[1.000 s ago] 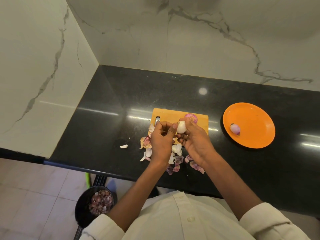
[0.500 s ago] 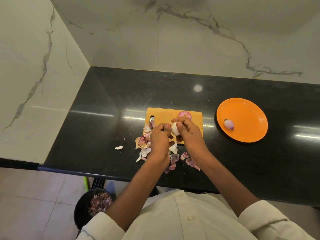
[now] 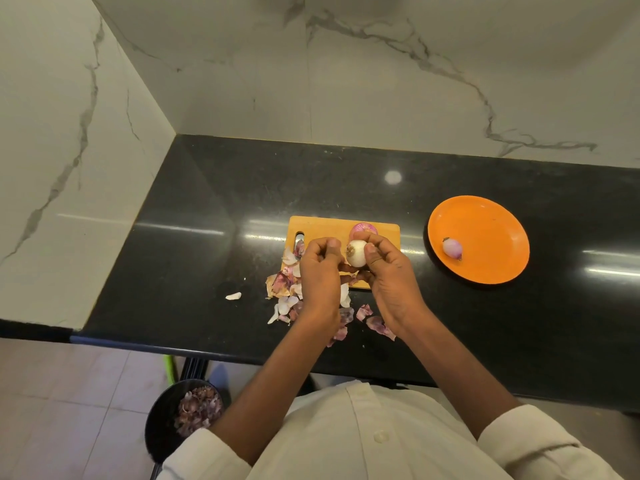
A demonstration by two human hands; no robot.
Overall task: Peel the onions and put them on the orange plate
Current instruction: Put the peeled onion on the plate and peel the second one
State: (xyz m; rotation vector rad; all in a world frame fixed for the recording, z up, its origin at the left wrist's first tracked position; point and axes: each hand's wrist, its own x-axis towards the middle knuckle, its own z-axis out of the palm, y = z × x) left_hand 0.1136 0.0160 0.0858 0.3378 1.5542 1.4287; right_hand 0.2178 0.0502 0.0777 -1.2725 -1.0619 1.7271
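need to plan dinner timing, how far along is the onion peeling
Done: one peeled onion lies on the orange plate, and loose skins litter the counter beside the cutting board. In hand: the right hand holds a pale, mostly peeled onion while the left hand works at its side. Left: a purple onion still in its skin sits on the board. Roughly a third done.

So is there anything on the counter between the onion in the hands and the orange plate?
Nothing visible does. The onion is held over the cutting board by the right hand; bare black counter lies between the board and the orange plate, where one peeled onion already sits at its left side.
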